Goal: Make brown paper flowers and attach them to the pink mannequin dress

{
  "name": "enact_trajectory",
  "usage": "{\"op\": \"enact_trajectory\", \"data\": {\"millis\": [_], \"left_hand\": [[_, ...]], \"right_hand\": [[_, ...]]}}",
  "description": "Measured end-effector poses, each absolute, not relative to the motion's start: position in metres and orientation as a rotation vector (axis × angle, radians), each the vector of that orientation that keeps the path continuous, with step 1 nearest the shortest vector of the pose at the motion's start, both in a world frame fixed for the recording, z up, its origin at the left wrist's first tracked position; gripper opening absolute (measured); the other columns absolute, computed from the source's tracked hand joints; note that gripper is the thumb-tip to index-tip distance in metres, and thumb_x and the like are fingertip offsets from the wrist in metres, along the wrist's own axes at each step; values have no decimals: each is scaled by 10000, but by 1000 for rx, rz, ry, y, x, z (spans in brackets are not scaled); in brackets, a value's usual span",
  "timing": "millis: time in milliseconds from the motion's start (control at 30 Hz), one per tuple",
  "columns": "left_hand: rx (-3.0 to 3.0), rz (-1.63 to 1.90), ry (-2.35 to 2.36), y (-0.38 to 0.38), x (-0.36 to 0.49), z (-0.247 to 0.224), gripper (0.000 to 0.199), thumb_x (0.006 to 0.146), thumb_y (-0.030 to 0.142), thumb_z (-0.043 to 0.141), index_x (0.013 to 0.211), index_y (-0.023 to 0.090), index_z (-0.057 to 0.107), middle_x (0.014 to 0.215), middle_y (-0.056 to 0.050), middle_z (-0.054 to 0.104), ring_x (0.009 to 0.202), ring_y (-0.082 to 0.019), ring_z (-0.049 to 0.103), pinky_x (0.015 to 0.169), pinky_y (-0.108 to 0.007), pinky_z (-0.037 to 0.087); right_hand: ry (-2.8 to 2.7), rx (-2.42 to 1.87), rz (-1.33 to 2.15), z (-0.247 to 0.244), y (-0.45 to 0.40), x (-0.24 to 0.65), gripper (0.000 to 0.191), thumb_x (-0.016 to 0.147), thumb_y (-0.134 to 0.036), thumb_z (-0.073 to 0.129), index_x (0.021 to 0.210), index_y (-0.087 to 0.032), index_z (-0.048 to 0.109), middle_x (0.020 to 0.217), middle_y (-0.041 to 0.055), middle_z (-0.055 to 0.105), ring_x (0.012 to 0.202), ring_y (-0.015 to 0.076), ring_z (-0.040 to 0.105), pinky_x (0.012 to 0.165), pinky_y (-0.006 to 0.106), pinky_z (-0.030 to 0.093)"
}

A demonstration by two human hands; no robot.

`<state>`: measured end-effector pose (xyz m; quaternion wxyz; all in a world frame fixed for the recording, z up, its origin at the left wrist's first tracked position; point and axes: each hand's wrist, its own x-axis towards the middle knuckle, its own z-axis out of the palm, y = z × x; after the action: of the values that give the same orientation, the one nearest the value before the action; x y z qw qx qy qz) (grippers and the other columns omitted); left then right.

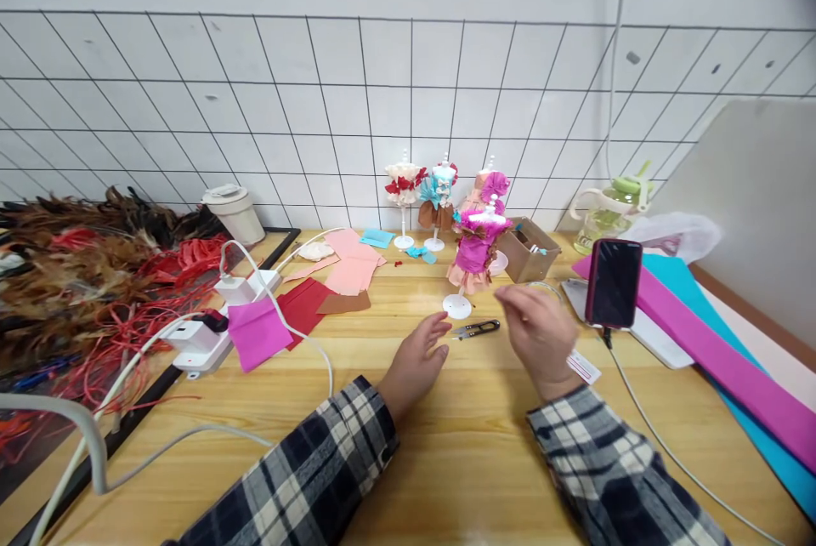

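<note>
My left hand (417, 363) rests low over the table, fingers loosely bent and thumb apart, with nothing in it. To its right, my right hand (541, 338) is closed with the fingertips pressed together; whatever they may hold is too small or hidden to make out. Between the hands lies a pair of black thread snips (477, 329). Just beyond stands a miniature dress form (478, 250) dressed in magenta and peach crepe paper on a white round base. Behind it are more small dress forms: one in cream and red (404, 184), one in blue and brown (439, 193), one in peach (479, 187).
Crepe paper pieces in peach (354, 261), red (303, 308) and magenta (258, 332) lie left, near power strips (202, 350) with cables. A cardboard box (526, 253), a phone (613, 284), a bottle (609, 210) and long paper strips (720, 342) occupy the right. Feathers (95, 248) heap far left.
</note>
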<state>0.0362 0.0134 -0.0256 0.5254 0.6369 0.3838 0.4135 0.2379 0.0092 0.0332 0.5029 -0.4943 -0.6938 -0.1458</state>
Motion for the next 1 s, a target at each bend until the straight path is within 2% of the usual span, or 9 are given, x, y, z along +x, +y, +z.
{"op": "enact_trajectory", "data": {"millis": [100,267,400,500,600,700,800,867,1000], "left_hand": [[1857,906,1005,15,33,-33,450,802,133,524,1246,206,509,1197,-80,616,1156,-199,539,1047,-389,371],[2026,849,1048,21,33,-32,367,800,150,523,1160,192,581,1160,-60,644,1086,-185,578,1001,-341,421],[2018,844,1049,22,33,-32,361,787,149,533,1142,186,591,1140,-56,652,1066,-181,588,980,-327,435],[2019,842,1056,23,34,-32,352,775,135,535,1119,174,602,1116,-59,659,1048,-179,594,974,-325,437],[2021,834,1061,24,36,-34,334,766,130,543,1089,170,616,1087,-60,668,1023,-180,604,961,-326,443],[2018,856,1061,25,37,-35,310,764,127,546,1060,175,627,1056,-54,678,989,-172,616,936,-310,455],[2018,871,1055,25,37,-36,303,762,122,546,1047,178,632,1033,-47,684,964,-164,623,922,-301,461],[2022,869,1047,24,37,-36,300,763,121,543,1044,178,634,1028,-46,685,958,-161,624,917,-298,463],[2030,860,1047,24,37,-35,294,763,125,541,1032,189,641,1018,-42,687,952,-160,623,911,-298,468]], "right_hand": [[-1504,-1325,-573,70,35,270,260,872,-189,479,1050,-256,656,1086,52,662,1018,195,598,922,353,443],[-1691,-1616,-498,88,77,297,452,815,-190,499,1263,-214,551,1319,103,522,1183,284,485,964,470,395],[-1643,-1550,-455,56,47,292,356,863,-220,435,1169,-234,617,1186,65,615,1082,237,544,968,432,391],[-1515,-1646,-355,37,12,308,346,851,-348,485,1138,-222,632,1083,85,644,1002,249,572,924,436,421],[-1250,-1790,-99,31,-7,357,545,785,-477,568,1270,-233,519,1228,105,568,1014,247,580,831,389,490],[-933,-1885,232,25,-9,419,712,733,-510,609,1353,-224,408,1363,130,468,1194,255,494,967,388,428],[-852,-1803,713,14,-6,462,655,686,-381,668,1294,-263,456,1420,102,412,1224,231,484,978,336,438],[-880,-1725,960,7,-4,474,551,662,-316,677,1193,-287,536,1373,79,477,1199,235,512,920,323,485],[-933,-1645,1106,-4,-2,477,492,625,-258,706,1097,-320,581,1316,46,542,1183,240,529,852,304,518]]}}
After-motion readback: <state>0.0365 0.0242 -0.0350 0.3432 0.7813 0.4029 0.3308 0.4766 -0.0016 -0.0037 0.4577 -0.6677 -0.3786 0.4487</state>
